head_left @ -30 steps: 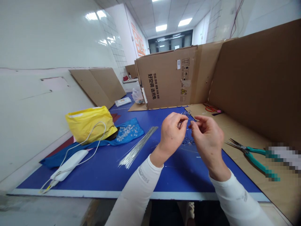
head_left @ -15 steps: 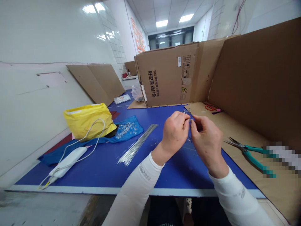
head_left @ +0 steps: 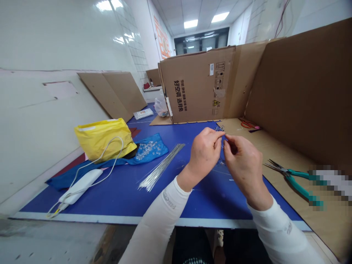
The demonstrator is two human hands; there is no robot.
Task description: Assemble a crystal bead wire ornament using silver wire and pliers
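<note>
Over the blue table (head_left: 121,200), the left hand (head_left: 205,152) and right hand (head_left: 243,163) nearly meet, each with thumb and finger pinched together on what seems to be a thin wire (head_left: 222,146), mostly hidden. It sits right at the fingertips, between the two grips. Left of them lies a bundle (head_left: 162,167) of wires; beads (head_left: 148,149) rest farther left, pliers (head_left: 287,173) to the right.

Silvery wires (head_left: 162,167) — blue tabletop (head_left: 118,198), yellow bag (head_left: 100,137), 2 white sleeves (head_left: 158,223).
</note>
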